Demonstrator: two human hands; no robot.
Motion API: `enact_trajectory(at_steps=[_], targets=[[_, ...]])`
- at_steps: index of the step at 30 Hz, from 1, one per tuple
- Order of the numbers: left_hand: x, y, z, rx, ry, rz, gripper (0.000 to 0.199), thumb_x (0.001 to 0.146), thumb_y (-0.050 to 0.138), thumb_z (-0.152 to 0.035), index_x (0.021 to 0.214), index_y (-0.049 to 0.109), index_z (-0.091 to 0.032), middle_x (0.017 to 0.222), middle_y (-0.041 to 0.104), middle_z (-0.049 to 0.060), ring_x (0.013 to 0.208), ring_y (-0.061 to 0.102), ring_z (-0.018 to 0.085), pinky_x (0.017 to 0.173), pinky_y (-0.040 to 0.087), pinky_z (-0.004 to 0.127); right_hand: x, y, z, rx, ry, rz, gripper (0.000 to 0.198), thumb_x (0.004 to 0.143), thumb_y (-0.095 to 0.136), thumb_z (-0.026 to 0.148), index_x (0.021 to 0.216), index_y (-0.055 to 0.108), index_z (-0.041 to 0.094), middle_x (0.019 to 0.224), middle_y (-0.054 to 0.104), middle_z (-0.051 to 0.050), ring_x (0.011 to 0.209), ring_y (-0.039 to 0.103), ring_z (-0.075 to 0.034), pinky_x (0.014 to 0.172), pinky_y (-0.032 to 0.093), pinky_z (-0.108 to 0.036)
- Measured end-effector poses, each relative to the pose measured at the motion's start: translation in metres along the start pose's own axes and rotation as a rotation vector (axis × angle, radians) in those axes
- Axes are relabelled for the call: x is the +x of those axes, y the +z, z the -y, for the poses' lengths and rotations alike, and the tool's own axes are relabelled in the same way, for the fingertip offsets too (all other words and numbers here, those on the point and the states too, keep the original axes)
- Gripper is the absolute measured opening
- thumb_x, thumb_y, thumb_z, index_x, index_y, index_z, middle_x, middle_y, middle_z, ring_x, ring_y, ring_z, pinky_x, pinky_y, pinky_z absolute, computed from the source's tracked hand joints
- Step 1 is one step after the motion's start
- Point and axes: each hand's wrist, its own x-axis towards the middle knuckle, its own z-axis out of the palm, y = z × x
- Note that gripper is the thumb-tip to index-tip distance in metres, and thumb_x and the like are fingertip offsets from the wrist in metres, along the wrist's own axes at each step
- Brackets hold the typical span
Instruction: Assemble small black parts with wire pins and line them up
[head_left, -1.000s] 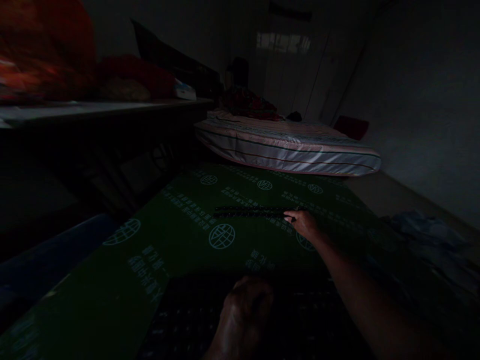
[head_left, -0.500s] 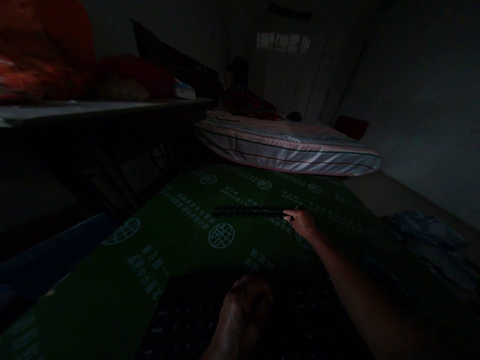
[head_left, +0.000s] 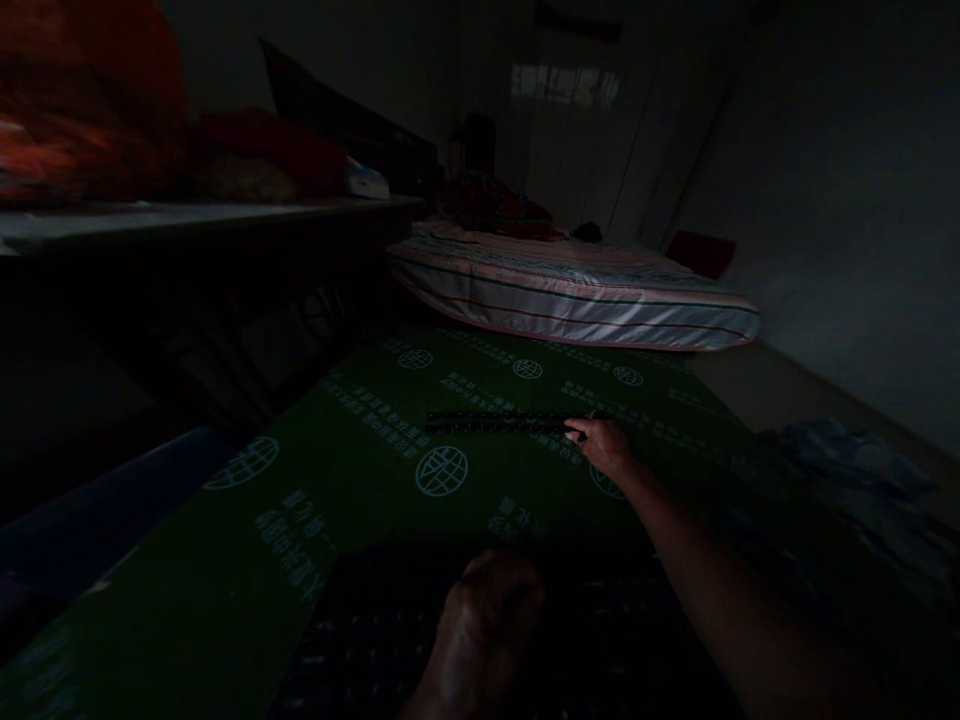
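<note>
A black keyboard (head_left: 360, 650) lies at the bottom of the head view, its right part lost in shadow. My left hand (head_left: 491, 605) rests over its middle, fingers curled closed, and whatever they hold is hidden. Farther away, two rows of small black keycaps (head_left: 495, 424) run side by side across the green printed board (head_left: 360, 490). At the right end of these rows, my right hand (head_left: 606, 445) pinches a small black piece that looks like a keycap, its fingertips close to the board. The dim light blurs the fine detail.
A mattress with a striped cover (head_left: 585, 300) stands beyond the board. To the left is a table (head_left: 225, 215) bearing an orange bag (head_left: 90, 110). Something blue (head_left: 112, 490) is by the board's left edge, and crumpled cloth (head_left: 855, 460) lies on the right.
</note>
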Motion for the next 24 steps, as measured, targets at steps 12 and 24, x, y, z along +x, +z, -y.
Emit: enact_trajectory(at_steps=[12, 24], targets=[[0.0003, 0.0006, -0.0013, 0.000, 0.045, -0.034, 0.013, 0.079, 0.053, -0.016, 0.075, 0.065, -0.021, 0.076, 0.066, 0.002, 0.073, 0.063, 0.015, 0.067, 0.050, 0.023, -0.0004, -0.0017, 0.0004, 0.001, -0.001, 0.000, 0.031, 0.083, 0.054, 0.034, 0.113, 0.062, 0.031, 0.105, 0.069, -0.002, 0.094, 0.064, -0.018, 0.080, 0.048, -0.027], [0.0002, 0.0003, -0.0028, -0.022, 0.006, 0.000, 0.013, 0.080, 0.052, -0.018, 0.075, 0.065, -0.020, 0.078, 0.066, 0.003, 0.076, 0.062, 0.016, 0.068, 0.049, 0.024, -0.0011, -0.0020, 0.0007, 0.012, -0.004, -0.001, 0.031, 0.083, 0.054, 0.034, 0.113, 0.062, 0.031, 0.105, 0.069, -0.002, 0.093, 0.064, -0.017, 0.079, 0.048, -0.027]])
